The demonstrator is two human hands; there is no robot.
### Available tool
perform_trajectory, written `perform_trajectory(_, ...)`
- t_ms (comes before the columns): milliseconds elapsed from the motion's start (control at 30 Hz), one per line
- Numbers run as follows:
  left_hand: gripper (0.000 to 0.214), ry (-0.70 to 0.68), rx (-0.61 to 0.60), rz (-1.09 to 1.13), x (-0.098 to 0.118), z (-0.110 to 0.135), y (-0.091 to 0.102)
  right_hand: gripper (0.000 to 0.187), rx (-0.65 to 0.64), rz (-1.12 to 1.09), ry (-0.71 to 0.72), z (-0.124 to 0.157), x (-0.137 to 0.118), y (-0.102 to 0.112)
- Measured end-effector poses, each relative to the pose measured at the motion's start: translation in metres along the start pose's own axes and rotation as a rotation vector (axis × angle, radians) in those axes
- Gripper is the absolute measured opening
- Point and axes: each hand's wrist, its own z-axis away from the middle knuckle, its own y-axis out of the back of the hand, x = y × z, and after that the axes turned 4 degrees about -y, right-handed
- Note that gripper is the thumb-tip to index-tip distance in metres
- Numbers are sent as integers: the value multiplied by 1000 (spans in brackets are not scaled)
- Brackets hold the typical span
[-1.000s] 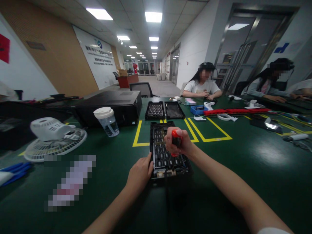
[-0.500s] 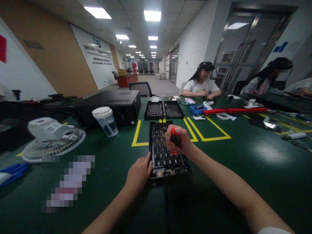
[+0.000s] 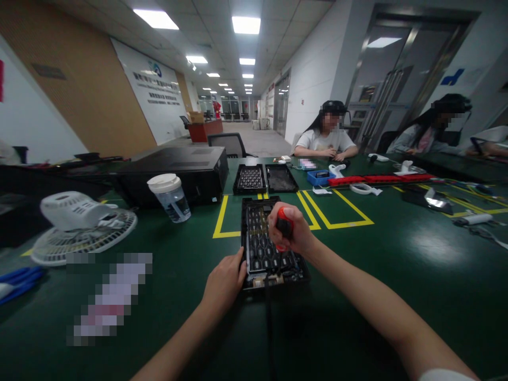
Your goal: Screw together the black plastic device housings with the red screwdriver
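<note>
A black rectangular case [image 3: 254, 259] with rows of dark round cells inside lies lengthwise in front of me. At its left wall is my left hand [image 3: 224, 280], gripping the side low down, index finger stretched along the wall and thumb near the rim. My right hand [image 3: 296, 227] is wrapped around the red and black handle of a screwdriver [image 3: 284, 226] held above the right part of the case. The handle is tilted; the tool's tip is hard to make out over the case's lower right part. Brownish and pale parts [image 3: 268, 281] show along the case's near end.
Two more black trays, one with cells [image 3: 250, 179] and one flat [image 3: 281, 178], lie behind. Left are a lidded cup [image 3: 170, 198], a white fan [image 3: 75, 227], blue-handled tool [image 3: 19, 283] and a black computer case [image 3: 170, 172]. A person [image 3: 327, 137] sits across, near a blue bin [image 3: 319, 177].
The view has shifted slightly, moving everything a little to the left. My right hand stays on the screwdriver and my left hand on the case, with hardly any visible movement.
</note>
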Motion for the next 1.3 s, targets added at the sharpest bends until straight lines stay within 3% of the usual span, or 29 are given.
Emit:
perform_trajectory(600, 42, -18, 6, -15, 0, 0, -2, 23, 148, 103, 73, 6, -2, -11)
perform_trajectory(900, 42, -13, 1, -10, -1, 0, 0, 23, 322, 132, 113, 6, -1, -9)
perform_trajectory(1300, 42, -14, 9, -4, -2, 0, -2, 23, 436, 195, 143, 6, 1, -16)
